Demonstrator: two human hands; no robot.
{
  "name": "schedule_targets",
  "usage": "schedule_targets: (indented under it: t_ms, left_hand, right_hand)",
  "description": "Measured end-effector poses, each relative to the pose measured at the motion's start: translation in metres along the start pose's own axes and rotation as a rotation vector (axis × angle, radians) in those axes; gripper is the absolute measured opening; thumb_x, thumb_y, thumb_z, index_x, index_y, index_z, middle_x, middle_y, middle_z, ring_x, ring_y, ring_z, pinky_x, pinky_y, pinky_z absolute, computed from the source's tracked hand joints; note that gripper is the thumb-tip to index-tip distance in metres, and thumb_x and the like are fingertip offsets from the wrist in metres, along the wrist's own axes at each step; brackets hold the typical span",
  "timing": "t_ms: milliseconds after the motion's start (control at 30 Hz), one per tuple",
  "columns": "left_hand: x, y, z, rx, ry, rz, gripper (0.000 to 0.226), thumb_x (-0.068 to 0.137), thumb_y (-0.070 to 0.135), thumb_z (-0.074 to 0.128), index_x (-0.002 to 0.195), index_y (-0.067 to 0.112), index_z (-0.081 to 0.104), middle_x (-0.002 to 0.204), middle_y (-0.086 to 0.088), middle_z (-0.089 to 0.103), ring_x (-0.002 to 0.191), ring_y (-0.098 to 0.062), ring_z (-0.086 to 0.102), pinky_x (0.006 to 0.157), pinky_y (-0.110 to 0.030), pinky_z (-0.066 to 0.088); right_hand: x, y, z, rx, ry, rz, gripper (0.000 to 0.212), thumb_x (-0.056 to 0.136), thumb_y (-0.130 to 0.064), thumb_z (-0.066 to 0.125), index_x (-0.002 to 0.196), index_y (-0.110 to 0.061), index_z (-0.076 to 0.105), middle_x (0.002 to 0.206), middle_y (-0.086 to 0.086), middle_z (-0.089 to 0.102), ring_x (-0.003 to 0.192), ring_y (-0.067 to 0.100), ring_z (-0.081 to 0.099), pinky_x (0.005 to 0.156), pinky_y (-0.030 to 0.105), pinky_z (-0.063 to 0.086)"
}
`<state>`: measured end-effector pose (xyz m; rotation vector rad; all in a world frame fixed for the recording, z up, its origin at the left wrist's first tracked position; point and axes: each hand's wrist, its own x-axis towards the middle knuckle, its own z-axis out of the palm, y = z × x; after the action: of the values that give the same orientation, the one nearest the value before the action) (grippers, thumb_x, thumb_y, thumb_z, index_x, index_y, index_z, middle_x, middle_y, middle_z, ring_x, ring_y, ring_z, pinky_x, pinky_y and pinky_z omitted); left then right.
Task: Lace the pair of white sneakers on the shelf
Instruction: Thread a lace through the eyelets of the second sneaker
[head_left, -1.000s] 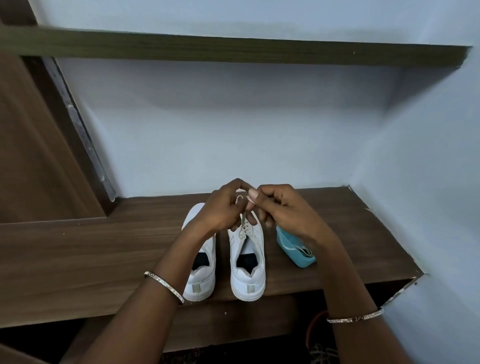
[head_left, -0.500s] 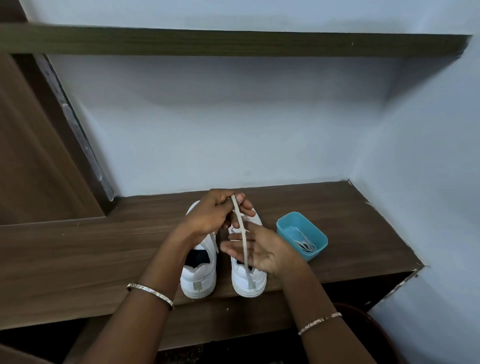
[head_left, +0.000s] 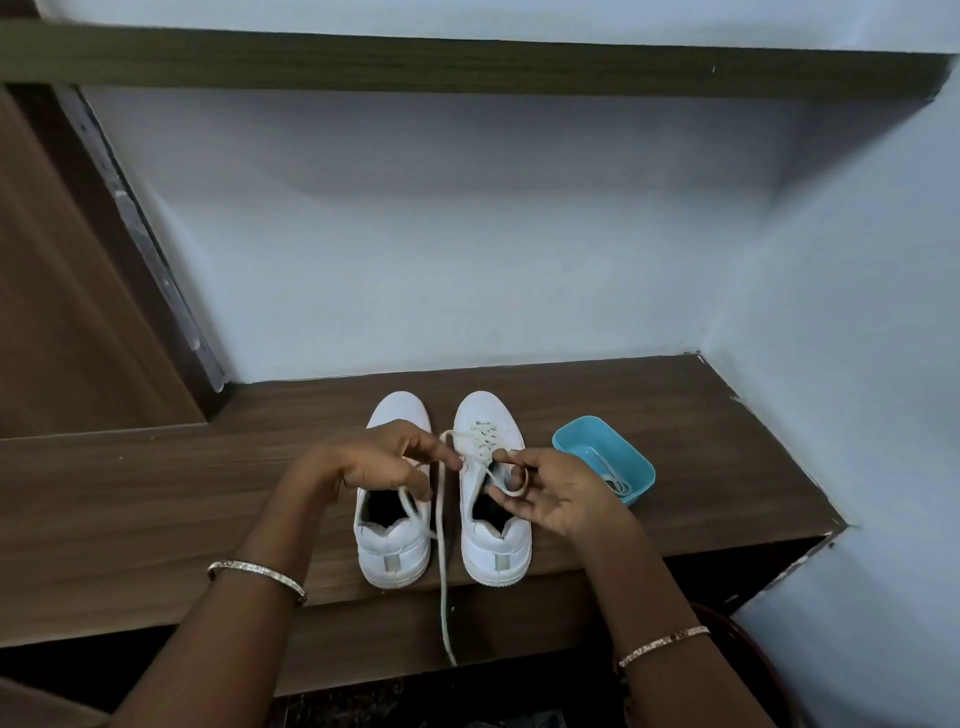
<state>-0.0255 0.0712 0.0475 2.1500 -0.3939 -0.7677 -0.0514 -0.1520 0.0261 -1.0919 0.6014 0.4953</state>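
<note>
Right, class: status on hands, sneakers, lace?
Left hand pinches lace; right hand holds its loop. Sneaker beside blue tub part-laced. Nothing in the way.

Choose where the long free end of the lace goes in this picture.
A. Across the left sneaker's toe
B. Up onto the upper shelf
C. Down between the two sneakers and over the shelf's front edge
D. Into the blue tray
C: the lace runs down between the left sneaker and the right sneaker, then hangs past the front edge of the shelf.
</note>
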Motion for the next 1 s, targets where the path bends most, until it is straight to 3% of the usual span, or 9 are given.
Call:
schedule_targets:
  t_ms: [67,133,233,333,433,533,833,933,1000]
  left_hand:
    - [0.006,0.003,0.01,-0.236,0.126,-0.017,0.023,0.086,0.016,0.074,0.109,0.016,0.077,0.111,0.003,0.075,0.11,-0.009,0.065,0.093,-0.023,0.047]
    - [0.02,0.0,0.021,-0.493,0.31,-0.033,0.025,0.089,0.03,0.072,0.097,0.007,0.079,0.102,-0.004,0.077,0.101,-0.015,0.07,0.092,-0.027,0.052]
    - [0.036,0.0,0.038,-0.749,0.475,-0.081,0.017,0.095,0.017,0.067,0.091,0.001,0.069,0.089,-0.014,0.074,0.078,-0.02,0.072,0.071,-0.026,0.059]
    - [0.046,0.009,0.046,-0.796,0.478,-0.184,0.006,0.099,0.006,0.057,0.098,0.003,0.062,0.073,-0.009,0.065,0.058,-0.015,0.061,0.05,-0.023,0.051]
    - [0.048,0.016,0.048,-0.629,0.41,-0.204,0.021,0.099,0.017,0.06,0.093,-0.001,0.07,0.064,-0.005,0.06,0.047,-0.011,0.037,0.038,-0.019,0.029]
    - [0.047,0.022,0.048,-0.505,0.395,-0.135,0.027,0.097,0.018,0.063,0.075,0.005,0.072,0.058,-0.001,0.059,0.04,-0.008,0.037,0.037,-0.015,0.028]
    - [0.048,0.018,0.044,-0.291,0.268,0.001,0.03,0.103,0.037,0.052,0.089,0.022,0.074,0.061,0.014,0.053,0.049,-0.004,0.039,0.05,-0.019,0.031]
    - [0.057,0.005,0.047,-0.048,0.449,0.12,0.011,0.091,0.033,0.07,0.087,0.024,0.073,0.078,0.011,0.067,0.073,-0.005,0.058,0.071,-0.027,0.045]
    - [0.061,-0.001,0.051,0.052,0.593,0.158,0.006,0.088,0.028,0.074,0.086,0.024,0.071,0.082,0.012,0.067,0.075,-0.002,0.059,0.071,-0.028,0.042]
  right_hand:
    - [-0.006,0.0,0.0,-0.331,0.082,-0.13,0.014,0.093,-0.007,0.065,0.101,0.002,0.073,0.067,0.006,0.052,0.052,0.008,0.045,0.06,0.027,0.058]
    - [-0.008,-0.001,-0.002,-0.654,0.126,-0.3,0.015,0.092,-0.015,0.069,0.102,-0.005,0.076,0.078,0.005,0.064,0.063,0.009,0.054,0.053,0.021,0.05]
    - [-0.008,-0.006,-0.004,-1.093,0.119,-0.534,0.016,0.091,-0.028,0.072,0.097,-0.014,0.079,0.092,0.0,0.073,0.082,0.012,0.064,0.067,0.026,0.054]
    - [-0.009,-0.012,-0.005,-1.393,0.094,-0.684,0.021,0.091,-0.037,0.071,0.091,-0.018,0.079,0.082,-0.004,0.07,0.076,0.01,0.061,0.072,0.03,0.049]
    - [-0.01,-0.017,-0.007,-1.35,-0.017,-0.761,0.021,0.094,-0.035,0.067,0.089,-0.016,0.076,0.079,0.002,0.068,0.069,0.01,0.054,0.066,0.03,0.042]
    - [-0.006,-0.021,-0.009,-1.335,-0.104,-0.805,0.021,0.097,-0.032,0.062,0.092,-0.016,0.074,0.078,0.002,0.067,0.066,0.009,0.052,0.063,0.029,0.038]
    - [0.032,-0.017,-0.013,-1.168,0.216,-0.954,0.018,0.097,-0.033,0.06,0.088,-0.021,0.07,0.081,-0.007,0.07,0.078,0.014,0.063,0.07,0.034,0.048]
    - [0.04,-0.007,-0.013,-1.002,0.121,-0.829,0.02,0.098,-0.032,0.06,0.093,-0.017,0.072,0.084,-0.003,0.074,0.084,0.018,0.069,0.081,0.044,0.055]
    - [0.042,-0.003,-0.012,-0.898,0.088,-0.746,0.022,0.099,-0.032,0.059,0.094,-0.016,0.073,0.08,0.002,0.076,0.082,0.019,0.072,0.084,0.043,0.057]
